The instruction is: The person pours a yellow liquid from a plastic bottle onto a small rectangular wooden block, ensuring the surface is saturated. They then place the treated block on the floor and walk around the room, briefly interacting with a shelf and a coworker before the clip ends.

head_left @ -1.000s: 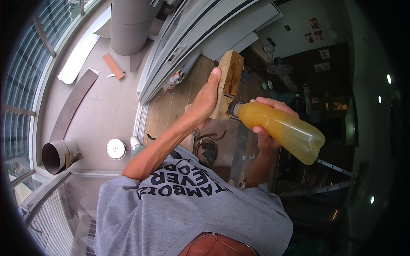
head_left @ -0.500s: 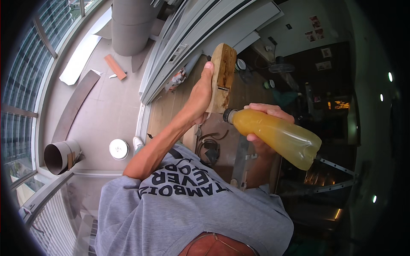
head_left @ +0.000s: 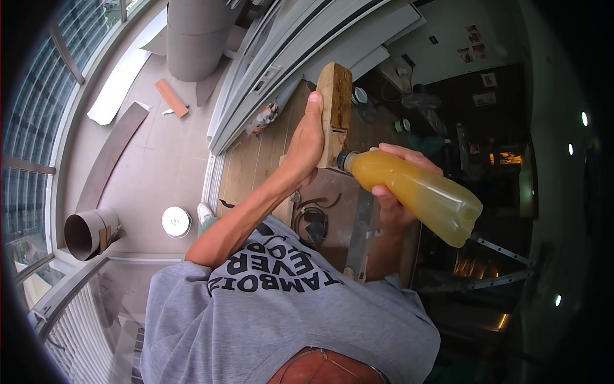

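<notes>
At the far left of the frame, an open tube [head_left: 93,232] lies on its side, with a long brown strip [head_left: 110,160] curving up from it and an orange piece [head_left: 171,97] resting on the floor in the upper left. Further right, a round white tub [head_left: 175,222] stands just beside my left elbow. From that bent elbow, my left forearm [head_left: 256,201] slants up and to the right toward the middle of the frame. My left hand [head_left: 305,144] is clamped on the wooden block [head_left: 335,115], the thumb pointing up along its left side; I cannot see most of the fingers behind it. The block stands nearly upright, just above the middle of the frame, its slotted face turned to the right. At its lower right side is the dark cap [head_left: 344,160] of the bottle [head_left: 428,201]; whether they touch, I cannot tell. My right hand [head_left: 404,180] is closed around the bottle below its neck, fingers over the top and thumb underneath, the forearm rising steeply below. The bottle, filled with cloudy yellow liquid, tilts with its base toward the lower right.
</notes>
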Action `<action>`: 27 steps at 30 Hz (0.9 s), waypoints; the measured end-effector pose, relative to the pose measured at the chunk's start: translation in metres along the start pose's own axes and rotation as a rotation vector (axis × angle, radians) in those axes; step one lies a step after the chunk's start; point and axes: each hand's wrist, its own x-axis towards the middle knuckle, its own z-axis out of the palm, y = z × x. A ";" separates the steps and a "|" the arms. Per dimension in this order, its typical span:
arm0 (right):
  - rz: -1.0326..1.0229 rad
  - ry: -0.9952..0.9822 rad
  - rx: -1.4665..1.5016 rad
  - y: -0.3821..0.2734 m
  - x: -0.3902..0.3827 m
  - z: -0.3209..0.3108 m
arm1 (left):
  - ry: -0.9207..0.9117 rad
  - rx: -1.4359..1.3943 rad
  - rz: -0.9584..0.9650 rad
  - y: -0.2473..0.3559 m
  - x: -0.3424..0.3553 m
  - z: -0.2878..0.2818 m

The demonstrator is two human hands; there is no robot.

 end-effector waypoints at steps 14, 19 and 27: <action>0.005 -0.055 0.008 0.013 -0.003 -0.010 | 0.018 0.025 0.075 -0.006 0.008 -0.003; 0.000 0.150 0.218 0.008 -0.005 0.018 | 0.053 0.034 0.042 -0.006 0.011 -0.002; 0.070 0.118 -0.029 0.023 -0.010 -0.008 | 0.035 -0.021 0.041 0.000 0.009 -0.006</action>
